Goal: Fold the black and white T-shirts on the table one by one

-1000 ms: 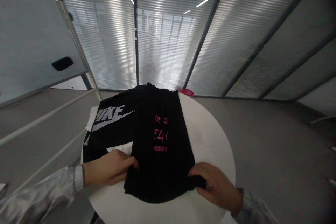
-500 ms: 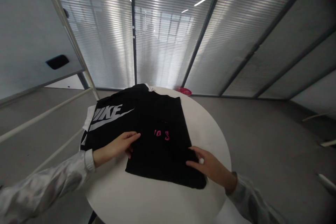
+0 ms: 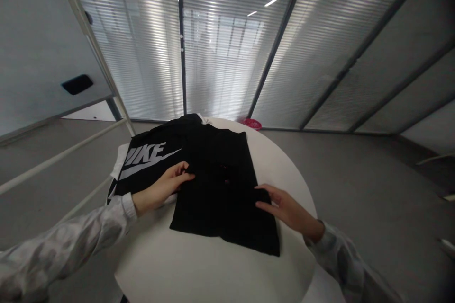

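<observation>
A black shirt [image 3: 220, 199] lies folded on the round white table [image 3: 213, 270], with only a trace of its pink print showing near the fold. My left hand [image 3: 164, 187] pinches the folded edge on the shirt's left side. My right hand [image 3: 284, 206] grips the folded edge on its right side, fingers curled over the cloth. Both sleeves are silver-grey.
A second black garment with a white Nike logo [image 3: 149, 158] lies at the table's left, partly under the shirt, with white cloth [image 3: 119, 165] beneath it. A pink object [image 3: 251, 124] sits at the far table edge. White rails [image 3: 64, 156] stand left; glass walls with blinds stand behind.
Both hands have carried the shirt's near hem away from me and over the shirt, folding it. The pink lettering is now almost covered and the shirt is shorter.
</observation>
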`<action>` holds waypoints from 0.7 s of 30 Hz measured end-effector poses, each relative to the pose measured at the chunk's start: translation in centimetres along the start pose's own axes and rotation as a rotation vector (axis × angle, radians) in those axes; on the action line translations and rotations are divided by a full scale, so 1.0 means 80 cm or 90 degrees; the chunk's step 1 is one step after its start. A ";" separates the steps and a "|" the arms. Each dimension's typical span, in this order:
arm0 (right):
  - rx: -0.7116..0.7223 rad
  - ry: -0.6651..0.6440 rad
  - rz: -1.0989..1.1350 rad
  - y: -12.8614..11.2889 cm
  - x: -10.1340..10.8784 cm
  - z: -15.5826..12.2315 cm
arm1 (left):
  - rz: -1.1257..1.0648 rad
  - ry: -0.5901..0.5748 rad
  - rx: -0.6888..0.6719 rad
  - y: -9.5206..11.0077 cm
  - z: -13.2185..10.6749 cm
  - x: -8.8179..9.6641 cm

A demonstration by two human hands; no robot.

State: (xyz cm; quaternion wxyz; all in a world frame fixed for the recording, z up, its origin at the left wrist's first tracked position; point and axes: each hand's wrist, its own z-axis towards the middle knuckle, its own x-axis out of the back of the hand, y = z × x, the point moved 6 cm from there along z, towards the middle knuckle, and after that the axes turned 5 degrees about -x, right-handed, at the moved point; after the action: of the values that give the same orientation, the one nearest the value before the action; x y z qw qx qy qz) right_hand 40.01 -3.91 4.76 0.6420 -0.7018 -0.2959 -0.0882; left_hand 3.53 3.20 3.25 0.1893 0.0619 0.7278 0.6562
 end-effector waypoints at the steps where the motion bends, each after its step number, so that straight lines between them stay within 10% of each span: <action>1: 0.014 0.019 0.033 -0.005 0.014 0.016 | -0.009 0.015 -0.020 0.009 0.014 0.004; 7: 0.130 0.237 0.224 -0.034 0.116 0.181 | -0.032 0.155 -0.169 0.068 0.166 0.028; 10: -0.003 0.361 0.251 -0.009 0.135 0.251 | 0.038 0.219 -0.084 0.065 0.222 0.039; 14: -0.161 0.343 0.150 0.040 0.107 0.278 | 0.095 0.211 -0.045 0.035 0.238 0.050; 21: -0.115 0.329 0.029 0.058 0.094 0.274 | 0.177 0.238 -0.109 0.021 0.246 0.069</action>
State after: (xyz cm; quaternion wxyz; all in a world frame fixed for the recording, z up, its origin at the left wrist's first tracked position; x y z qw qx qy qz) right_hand 42.91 19.28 1.04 0.6327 -0.7171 -0.0973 -0.2757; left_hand 5.23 23.64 2.52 -0.0366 0.0226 0.6761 0.7355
